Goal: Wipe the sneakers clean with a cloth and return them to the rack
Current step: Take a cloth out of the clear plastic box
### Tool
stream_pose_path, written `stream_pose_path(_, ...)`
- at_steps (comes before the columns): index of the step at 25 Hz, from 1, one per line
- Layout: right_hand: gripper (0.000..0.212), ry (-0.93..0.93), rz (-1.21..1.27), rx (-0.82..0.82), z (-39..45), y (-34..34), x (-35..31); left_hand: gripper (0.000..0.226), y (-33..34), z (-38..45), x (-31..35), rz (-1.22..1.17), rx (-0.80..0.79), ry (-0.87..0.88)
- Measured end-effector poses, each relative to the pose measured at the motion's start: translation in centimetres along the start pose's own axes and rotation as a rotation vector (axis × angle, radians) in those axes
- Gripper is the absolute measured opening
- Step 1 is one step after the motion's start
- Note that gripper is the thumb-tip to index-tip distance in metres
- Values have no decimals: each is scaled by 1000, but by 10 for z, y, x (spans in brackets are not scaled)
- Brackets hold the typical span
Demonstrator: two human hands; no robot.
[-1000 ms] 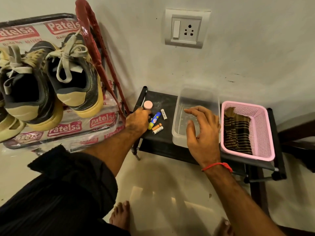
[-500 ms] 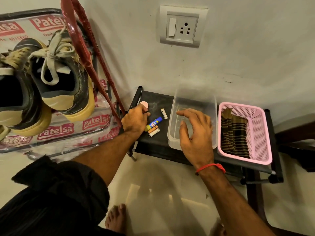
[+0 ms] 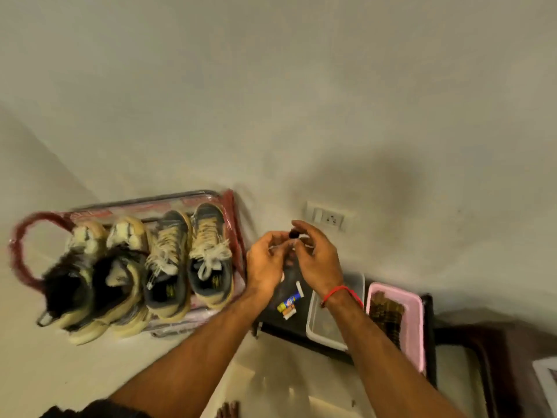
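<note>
Several worn grey-and-cream sneakers stand side by side on the red-framed rack [image 3: 21, 254] at the left; the rightmost sneaker [image 3: 211, 263] is nearest my hands, with its mate [image 3: 167, 267] beside it. A brown striped cloth [image 3: 386, 312] lies in the pink basket [image 3: 417, 327] at the right. My left hand [image 3: 265, 262] and my right hand [image 3: 318, 257] are raised together in front of the wall, right of the rack. Their fingertips hold a small dark object [image 3: 294, 234] between them. The picture is blurred, so the object's details are unclear.
Below my hands a low black stand [image 3: 286, 325] carries small tubes [image 3: 289, 304], a clear plastic tub [image 3: 313, 330] and the pink basket. A wall socket [image 3: 328, 218] sits just behind my hands. Pale floor lies below.
My view has risen and pulled back, showing the whole rack. My left hand lifted the small item off the stand, and my right hand left the tub to meet it in the air.
</note>
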State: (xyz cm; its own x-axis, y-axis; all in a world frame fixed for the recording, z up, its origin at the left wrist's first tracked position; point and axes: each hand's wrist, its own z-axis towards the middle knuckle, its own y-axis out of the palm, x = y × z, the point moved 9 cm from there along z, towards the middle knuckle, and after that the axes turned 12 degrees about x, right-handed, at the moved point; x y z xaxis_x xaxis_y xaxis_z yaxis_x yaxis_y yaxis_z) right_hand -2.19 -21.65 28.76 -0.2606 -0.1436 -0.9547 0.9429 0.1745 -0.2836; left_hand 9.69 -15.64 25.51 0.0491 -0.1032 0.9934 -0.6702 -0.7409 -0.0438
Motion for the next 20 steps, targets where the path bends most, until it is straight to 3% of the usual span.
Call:
stream_pose_path(3,26,23,113,8,39,1,-113,4,-20,22,117,-100,58,26)
stream_pose_path(9,14,-39,252,-7,100,17,-310,11,-73,75,314,-272,116,113)
stream_pose_path(14,12,-168,243,-50,129,61,-432,10,-119,121,425,-339,155,190)
stream_pose_path(20,12,-331,287,113,162,62,-525,11,-127,156,529,-399,133,280)
